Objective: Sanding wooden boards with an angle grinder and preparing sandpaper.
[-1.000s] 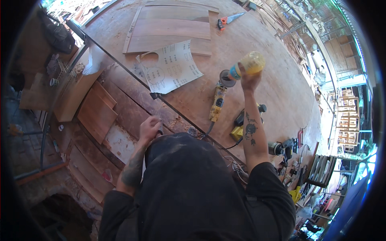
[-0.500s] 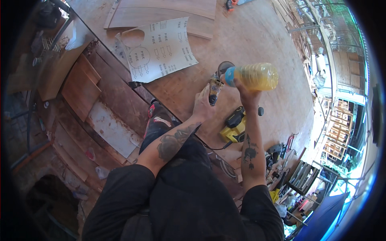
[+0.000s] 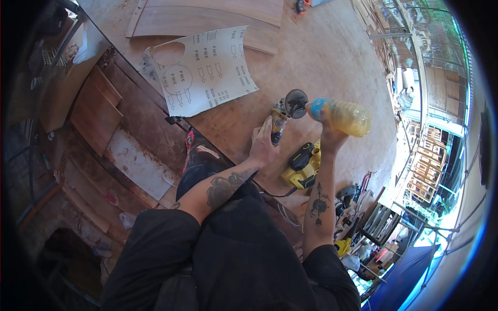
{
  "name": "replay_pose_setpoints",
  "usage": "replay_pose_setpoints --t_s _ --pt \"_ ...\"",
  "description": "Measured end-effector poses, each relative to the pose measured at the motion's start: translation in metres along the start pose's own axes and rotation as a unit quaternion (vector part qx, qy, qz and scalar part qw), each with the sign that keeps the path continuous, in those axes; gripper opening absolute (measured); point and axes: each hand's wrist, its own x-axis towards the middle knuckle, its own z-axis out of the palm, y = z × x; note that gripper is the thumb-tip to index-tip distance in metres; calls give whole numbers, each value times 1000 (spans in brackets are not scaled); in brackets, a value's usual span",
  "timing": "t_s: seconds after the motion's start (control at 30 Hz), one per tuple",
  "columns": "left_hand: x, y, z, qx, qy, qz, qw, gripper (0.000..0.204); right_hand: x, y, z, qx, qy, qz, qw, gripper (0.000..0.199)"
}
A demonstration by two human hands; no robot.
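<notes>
Your left hand (image 3: 263,147) grasps the yellow-and-black angle grinder (image 3: 281,116) lying on the bench (image 3: 332,62), its disc just beside the blue-capped yellow plastic bottle (image 3: 342,115) clenched sideways in your right hand (image 3: 330,139).

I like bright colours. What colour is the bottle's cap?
Blue, on the bottle in the right hand; head view.

Harsh daylight is thrown in from the right, glare probably blown out there, left side shadowed, edges bent and blackened.
</notes>
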Motion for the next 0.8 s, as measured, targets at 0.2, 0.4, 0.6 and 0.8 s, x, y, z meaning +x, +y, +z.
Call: replay_pose_setpoints --t_s 0.2,0.4,0.6,0.8 --pt "2 -1 -1 -7 -1 7 1000 90 -8 -16 22 -34 -99 12 994 38" --pt "2 -2 0 16 -8 2 1000 90 37 -7 41 -50 -25 -35 998 38" --pt "2 -1 -1 -8 9 -9 1000 89 3 -19 32 32 -68 48 996 40" --pt "2 1 0 32 0 -5 999 91 29 -8 32 -26 -75 29 996 55"
